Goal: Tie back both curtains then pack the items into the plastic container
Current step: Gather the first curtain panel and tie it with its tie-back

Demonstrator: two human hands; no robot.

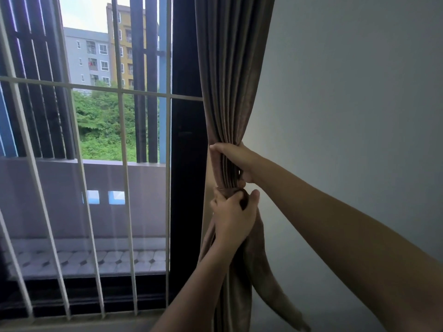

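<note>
We're mid-tie: our right hand [233, 161] clamps the gathered curtain [230, 97], our left hand [231, 216] grips the tieback [236, 196] just below. Next, cinch it snug.

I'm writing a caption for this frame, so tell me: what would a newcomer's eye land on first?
The brown curtain, gathered into a tight bunch at centre, beside the bare wall. The right hand grips the bunch above the left hand, which clutches a band of the same cloth. Left of them, white window bars frame trees and apartment blocks.
</note>
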